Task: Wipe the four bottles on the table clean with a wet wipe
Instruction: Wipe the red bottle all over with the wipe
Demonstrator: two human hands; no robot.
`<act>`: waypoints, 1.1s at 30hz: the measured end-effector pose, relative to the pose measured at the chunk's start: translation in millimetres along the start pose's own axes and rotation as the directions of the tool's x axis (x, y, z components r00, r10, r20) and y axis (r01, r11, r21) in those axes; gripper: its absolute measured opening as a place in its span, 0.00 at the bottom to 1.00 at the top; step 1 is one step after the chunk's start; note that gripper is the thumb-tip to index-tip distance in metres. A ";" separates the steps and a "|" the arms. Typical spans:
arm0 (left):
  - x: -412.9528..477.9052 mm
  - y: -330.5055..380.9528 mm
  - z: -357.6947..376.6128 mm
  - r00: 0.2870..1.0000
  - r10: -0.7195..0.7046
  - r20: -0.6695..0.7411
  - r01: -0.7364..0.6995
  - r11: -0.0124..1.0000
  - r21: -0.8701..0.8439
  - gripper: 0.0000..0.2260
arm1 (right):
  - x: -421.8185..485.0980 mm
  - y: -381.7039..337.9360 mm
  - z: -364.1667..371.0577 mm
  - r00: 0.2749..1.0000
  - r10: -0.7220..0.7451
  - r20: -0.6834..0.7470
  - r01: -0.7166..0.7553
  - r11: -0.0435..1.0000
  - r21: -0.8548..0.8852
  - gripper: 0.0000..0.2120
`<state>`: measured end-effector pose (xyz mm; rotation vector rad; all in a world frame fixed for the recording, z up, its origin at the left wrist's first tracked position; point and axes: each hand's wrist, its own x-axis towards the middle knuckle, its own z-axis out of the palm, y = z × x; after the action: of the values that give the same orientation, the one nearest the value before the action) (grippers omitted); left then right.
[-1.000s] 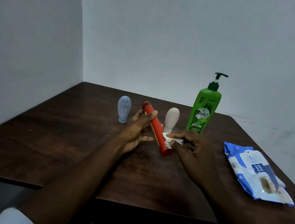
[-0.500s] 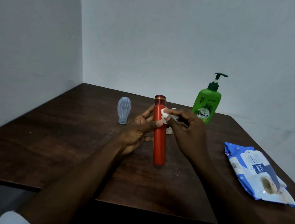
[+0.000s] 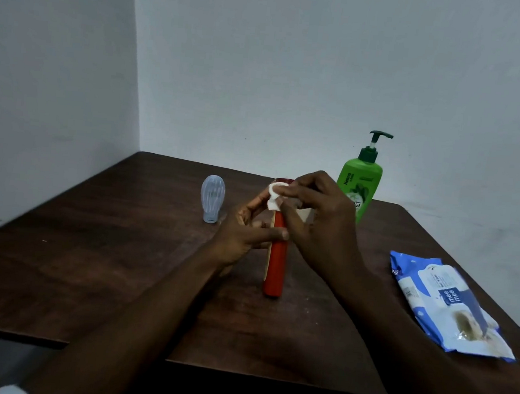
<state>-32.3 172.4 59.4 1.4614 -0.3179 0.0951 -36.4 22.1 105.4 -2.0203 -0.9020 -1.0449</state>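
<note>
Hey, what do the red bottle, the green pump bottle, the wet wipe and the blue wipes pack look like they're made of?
Red bottle: probably plastic, smooth, faintly glossy, evenly opaque.
Green pump bottle: glossy plastic, judging by its moulded, rounded shape.
Wet wipe: soft white cloth-like sheet, bunched up.
Blue wipes pack: thin printed plastic film, crinkled.

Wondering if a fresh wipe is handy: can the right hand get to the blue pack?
Probably yes: the pack lies to the outer side of the right hand, nothing between them, though that hand pinches a wipe.
</note>
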 end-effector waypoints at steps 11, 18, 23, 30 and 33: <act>-12.3 16.9 9.0 0.997 0.060 0.050 -0.058 0.997 -0.044 0.28 | -11.3 -3.3 -4.7 0.998 0.028 -0.064 -0.033 0.996 -0.078 0.09; -5.7 7.1 0.1 0.996 0.052 0.078 -0.053 0.999 0.008 0.36 | -21.9 18.5 -7.4 0.972 0.214 -0.099 -0.202 0.973 0.113 0.08; 2.8 -9.9 -6.9 0.991 0.025 0.134 -0.016 0.997 -0.070 0.34 | -20.7 15.0 -5.4 0.951 0.285 -0.118 -0.263 0.949 0.173 0.08; 8.3 -19.7 -10.9 0.979 0.040 0.198 -0.007 0.986 -0.165 0.39 | -18.6 -3.4 -1.6 0.988 0.093 -0.123 -0.090 0.996 0.029 0.10; 8.2 -22.2 -10.8 0.981 0.046 0.190 -0.018 0.989 -0.145 0.39 | -13.2 -7.3 0.9 0.996 -0.013 -0.086 0.010 0.999 -0.040 0.12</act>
<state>-17.1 179.4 39.5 1.3260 -0.4964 -0.0433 -47.7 23.3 95.5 -1.9886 -0.8547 -1.1559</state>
